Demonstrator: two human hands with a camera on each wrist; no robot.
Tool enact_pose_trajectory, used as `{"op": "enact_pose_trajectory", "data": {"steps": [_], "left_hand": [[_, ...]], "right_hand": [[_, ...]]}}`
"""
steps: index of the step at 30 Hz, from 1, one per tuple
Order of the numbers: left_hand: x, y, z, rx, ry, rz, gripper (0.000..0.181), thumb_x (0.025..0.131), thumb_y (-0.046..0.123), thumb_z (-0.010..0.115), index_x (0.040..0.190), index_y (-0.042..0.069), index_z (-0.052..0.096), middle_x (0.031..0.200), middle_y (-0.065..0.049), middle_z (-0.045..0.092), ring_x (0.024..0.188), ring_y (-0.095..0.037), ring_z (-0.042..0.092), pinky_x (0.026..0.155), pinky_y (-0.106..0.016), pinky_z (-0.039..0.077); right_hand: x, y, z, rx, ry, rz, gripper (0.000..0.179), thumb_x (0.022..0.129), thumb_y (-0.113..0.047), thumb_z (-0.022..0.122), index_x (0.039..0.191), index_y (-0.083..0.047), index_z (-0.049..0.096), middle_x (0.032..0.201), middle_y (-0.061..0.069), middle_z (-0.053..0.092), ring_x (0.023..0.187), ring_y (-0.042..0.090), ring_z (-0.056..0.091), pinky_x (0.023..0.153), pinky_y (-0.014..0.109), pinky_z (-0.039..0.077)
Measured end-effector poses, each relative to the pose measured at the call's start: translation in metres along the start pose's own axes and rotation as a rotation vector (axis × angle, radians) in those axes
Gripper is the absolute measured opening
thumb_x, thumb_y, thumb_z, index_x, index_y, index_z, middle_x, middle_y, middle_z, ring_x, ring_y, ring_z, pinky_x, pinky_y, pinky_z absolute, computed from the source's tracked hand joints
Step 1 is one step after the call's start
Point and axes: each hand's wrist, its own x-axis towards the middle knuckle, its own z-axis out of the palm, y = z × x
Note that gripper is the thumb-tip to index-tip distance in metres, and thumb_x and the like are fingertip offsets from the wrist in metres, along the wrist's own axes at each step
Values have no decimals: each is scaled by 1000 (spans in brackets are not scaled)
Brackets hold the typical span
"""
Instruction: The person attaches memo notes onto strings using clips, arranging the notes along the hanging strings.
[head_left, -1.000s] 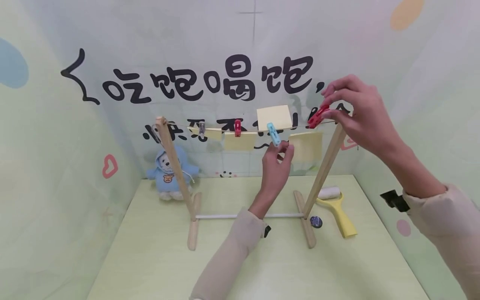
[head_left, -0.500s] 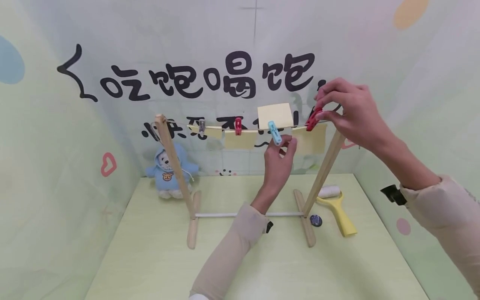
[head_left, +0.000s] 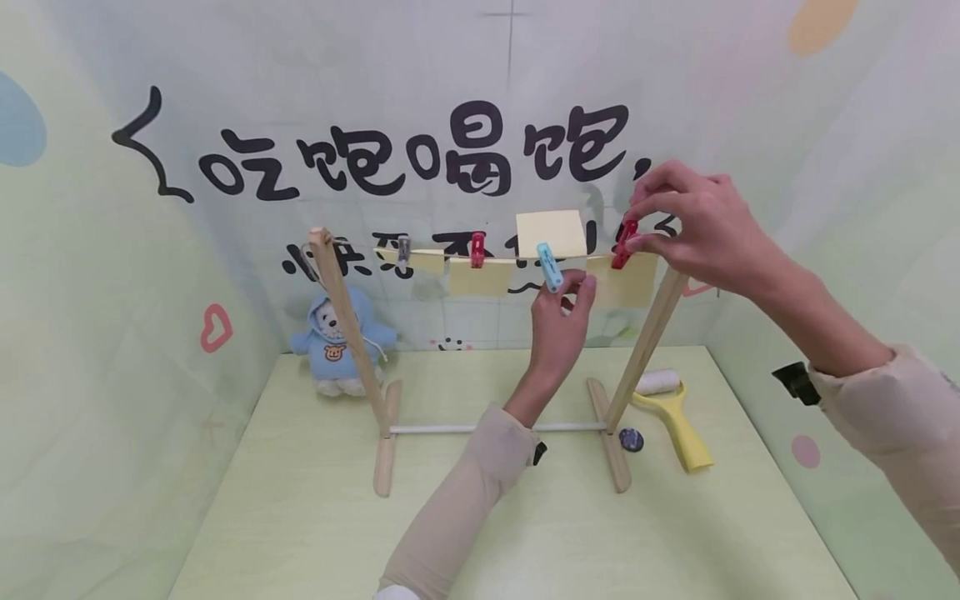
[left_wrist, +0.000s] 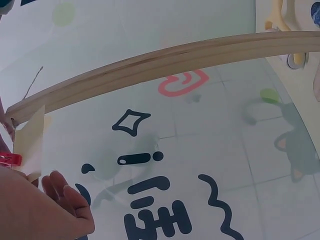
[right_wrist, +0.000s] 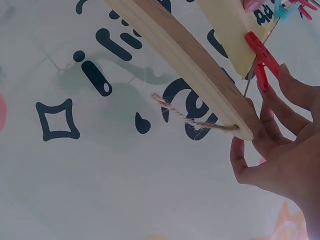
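My right hand (head_left: 701, 225) pinches a red clothespin (head_left: 624, 244) at the right end of the string. In the right wrist view, the jaws of the red clothespin (right_wrist: 262, 55) sit at the upper edge of a pale yellow paper note (right_wrist: 227, 30), by the string. That note (head_left: 622, 282) hangs below the string in the head view. My left hand (head_left: 558, 325) holds the note's left edge between thumb and fingers, just below a light blue clothespin (head_left: 550, 267). The blue clothespin is on the string with another note (head_left: 551, 232) standing above it.
A wooden stand (head_left: 651, 346) carries the string. A grey clothespin (head_left: 404, 252) and another red clothespin (head_left: 477, 250) hold notes farther left. A blue-dressed plush toy (head_left: 335, 343) sits behind the left post. A yellow-handled roller (head_left: 678, 425) and a dark round object (head_left: 632, 440) lie at right.
My right hand has moved left and slightly down, bringing the red clothespin from beside the post to the note's top edge. My left hand has raised the note to the string.
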Motion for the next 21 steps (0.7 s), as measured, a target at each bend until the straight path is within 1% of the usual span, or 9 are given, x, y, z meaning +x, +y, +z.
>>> {"op": "enact_pose_trajectory", "data": {"steps": [2, 4, 6, 8, 13, 16, 19, 21], "left_hand": [[-1, 0, 0, -1, 1, 0, 26, 113, 18, 62, 118, -5, 73, 112, -20, 72, 100, -7, 61, 84, -24, 50], [-1, 0, 0, -1, -1, -2, 26, 113, 18, 62, 118, -5, 73, 112, -20, 72, 99, -7, 60, 84, -22, 50], [-2, 0, -1, 2, -5, -5, 26, 113, 18, 62, 119, -5, 73, 112, -20, 72, 100, -7, 60, 84, -21, 49], [-3, 0, -1, 4, -12, -11, 26, 113, 18, 61, 120, -5, 72, 113, -20, 72, 100, -8, 60, 84, -19, 48], [-3, 2, -2, 2, -39, -33, 26, 113, 17, 62, 124, -5, 72, 116, -20, 72, 102, -9, 62, 84, -18, 48], [-4, 3, -3, -5, -63, -54, 27, 113, 18, 62, 126, -4, 71, 119, -20, 71, 101, -8, 61, 85, -18, 48], [-4, 4, -3, -8, -83, -70, 28, 114, 19, 61, 127, -3, 70, 122, -20, 71, 98, -6, 60, 84, -18, 48], [-4, 3, -4, -8, -96, -75, 29, 114, 21, 61, 128, -3, 70, 123, -19, 72, 96, -6, 61, 84, -18, 49]], "right_hand": [[0, 0, -1, 10, -5, -12, 27, 76, 8, 96, 100, 6, 82, 115, 20, 64, 104, 35, 60, 92, 45, 39], [0, 0, 0, 26, -12, -12, 28, 78, 8, 95, 103, 7, 82, 116, 21, 64, 104, 34, 60, 88, 30, 41], [-1, 0, -1, 46, -19, 2, 29, 80, 7, 94, 107, 8, 81, 119, 21, 64, 106, 34, 60, 83, 15, 40], [-1, -1, -1, 57, -28, 24, 32, 82, 7, 93, 112, 9, 80, 122, 22, 64, 109, 34, 60, 81, 6, 38], [-2, -5, -3, 63, -46, 65, 37, 85, 8, 90, 120, 9, 78, 128, 23, 64, 117, 38, 60, 80, 1, 38], [-3, -5, -3, 74, -44, 69, 39, 85, 8, 89, 123, 9, 77, 131, 23, 64, 119, 39, 60, 78, -2, 39], [-5, -5, -3, 71, -32, 68, 43, 85, 7, 90, 125, 8, 76, 134, 23, 65, 120, 41, 61, 79, 1, 39], [-7, -5, -4, 69, -20, 72, 44, 84, 6, 91, 126, 7, 76, 136, 24, 65, 121, 42, 61, 81, 6, 39]]}}
